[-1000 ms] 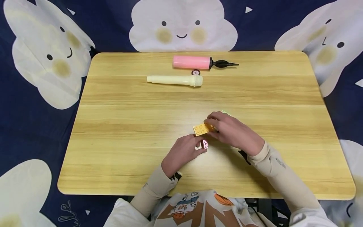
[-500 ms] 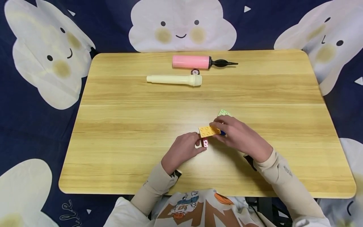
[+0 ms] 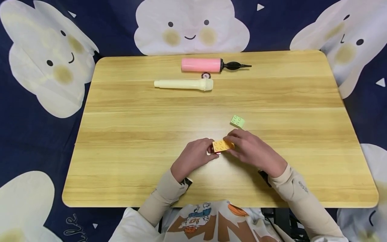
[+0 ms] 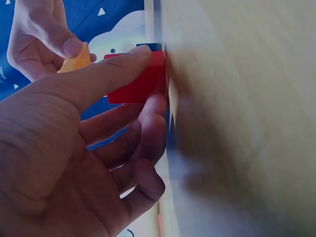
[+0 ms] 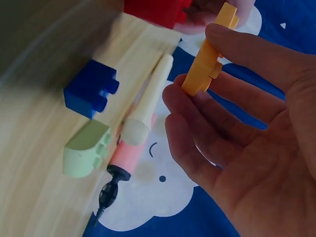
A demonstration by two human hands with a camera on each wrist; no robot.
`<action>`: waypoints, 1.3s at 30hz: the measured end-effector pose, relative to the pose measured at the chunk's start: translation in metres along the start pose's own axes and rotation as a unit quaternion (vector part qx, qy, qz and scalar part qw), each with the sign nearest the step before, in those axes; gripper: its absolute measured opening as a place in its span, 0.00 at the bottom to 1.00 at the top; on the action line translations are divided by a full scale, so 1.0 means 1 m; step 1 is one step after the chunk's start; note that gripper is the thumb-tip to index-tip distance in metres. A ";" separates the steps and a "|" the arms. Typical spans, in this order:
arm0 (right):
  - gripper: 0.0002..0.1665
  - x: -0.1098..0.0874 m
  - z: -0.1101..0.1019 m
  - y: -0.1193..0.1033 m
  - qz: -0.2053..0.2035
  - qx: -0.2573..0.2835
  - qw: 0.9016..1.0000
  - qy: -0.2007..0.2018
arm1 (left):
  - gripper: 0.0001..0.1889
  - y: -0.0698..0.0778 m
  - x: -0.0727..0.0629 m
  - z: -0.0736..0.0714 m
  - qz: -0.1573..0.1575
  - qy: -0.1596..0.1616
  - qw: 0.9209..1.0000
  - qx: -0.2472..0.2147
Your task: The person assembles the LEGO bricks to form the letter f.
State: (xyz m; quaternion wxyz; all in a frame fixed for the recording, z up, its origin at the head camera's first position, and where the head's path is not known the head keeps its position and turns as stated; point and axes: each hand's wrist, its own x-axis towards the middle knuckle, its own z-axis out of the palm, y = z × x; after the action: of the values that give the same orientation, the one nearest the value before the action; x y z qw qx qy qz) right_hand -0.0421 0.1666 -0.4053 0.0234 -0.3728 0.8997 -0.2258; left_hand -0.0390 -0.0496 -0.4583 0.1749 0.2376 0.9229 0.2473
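Left grip (image 3: 193, 156) holding a red block (image 4: 140, 85) on the bench (image 3: 136, 124), the right grip (image 3: 252, 148) pinching an orange block (image 3: 221, 146) above it.

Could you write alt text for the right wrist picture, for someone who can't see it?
A person's right hand pinches an orange brick near a red block held by the left hand. Beyond, a blue block, a light green block, a cream microphone-shaped piece and a pink pump lie on a wooden table.

The table's left end (image 3: 115, 144) gives passage; the green brick (image 3: 237, 121) blocks just beyond the right fingers (image 5: 185, 143).
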 end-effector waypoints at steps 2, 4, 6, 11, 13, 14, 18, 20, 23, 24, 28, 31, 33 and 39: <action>0.20 0.000 0.002 -0.001 0.003 0.002 1.000 -0.004 | 0.16 0.000 0.001 0.000 0.001 -0.002 1.000 0.000; 0.20 0.000 0.004 -0.002 0.006 0.002 1.000 -0.010 | 0.18 0.000 0.001 -0.001 0.000 -0.005 1.000 0.000; 0.20 0.000 0.005 -0.003 0.009 0.002 1.000 -0.015 | 0.20 0.000 0.002 -0.001 -0.002 -0.007 1.000 0.000; 0.20 0.000 0.008 -0.003 0.013 -0.003 1.000 -0.021 | 0.20 0.001 0.002 -0.001 -0.001 -0.005 1.000 0.003; 0.19 0.000 0.009 -0.004 0.014 -0.005 1.000 -0.022 | 0.20 0.000 0.002 -0.001 0.001 -0.002 1.000 0.003; 0.19 0.000 0.009 -0.004 0.015 -0.006 1.000 -0.023 | 0.20 0.000 0.002 -0.001 0.002 -0.001 1.000 0.003; 0.18 0.000 0.011 -0.004 0.016 -0.006 1.000 -0.025 | 0.20 0.000 0.001 -0.001 0.003 0.001 1.000 0.001; 0.17 0.000 0.012 -0.004 0.018 -0.005 0.999 -0.026 | 0.20 0.000 0.001 -0.002 0.004 0.001 1.000 0.000; 0.16 0.000 0.012 -0.004 0.019 -0.003 0.999 -0.027 | 0.21 0.000 0.002 -0.001 0.006 0.000 1.000 0.000; 0.16 -0.001 0.013 -0.004 0.020 -0.002 0.999 -0.027 | 0.21 0.000 0.002 -0.001 0.007 0.001 1.000 0.001; 0.15 -0.002 0.013 -0.003 0.022 -0.001 0.999 -0.031 | 0.21 0.000 0.003 -0.001 0.009 0.002 1.000 0.004; 0.14 -0.002 0.013 -0.004 0.022 -0.003 0.999 -0.031 | 0.22 0.000 0.003 -0.001 0.009 0.003 1.000 0.007; 0.14 -0.001 0.013 -0.004 0.022 -0.005 0.999 -0.032 | 0.22 0.000 0.003 -0.001 0.010 0.004 1.000 0.009; 0.12 0.000 0.014 -0.004 0.024 -0.011 0.999 -0.033 | 0.22 0.000 0.002 0.000 0.014 0.010 1.000 0.016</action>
State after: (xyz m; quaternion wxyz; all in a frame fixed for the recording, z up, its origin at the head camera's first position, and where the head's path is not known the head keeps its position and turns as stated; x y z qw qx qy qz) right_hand -0.0361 0.1587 -0.4160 0.0546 -0.3589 0.9095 -0.2027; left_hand -0.0402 -0.0485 -0.4586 0.1579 0.2505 0.9252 0.2372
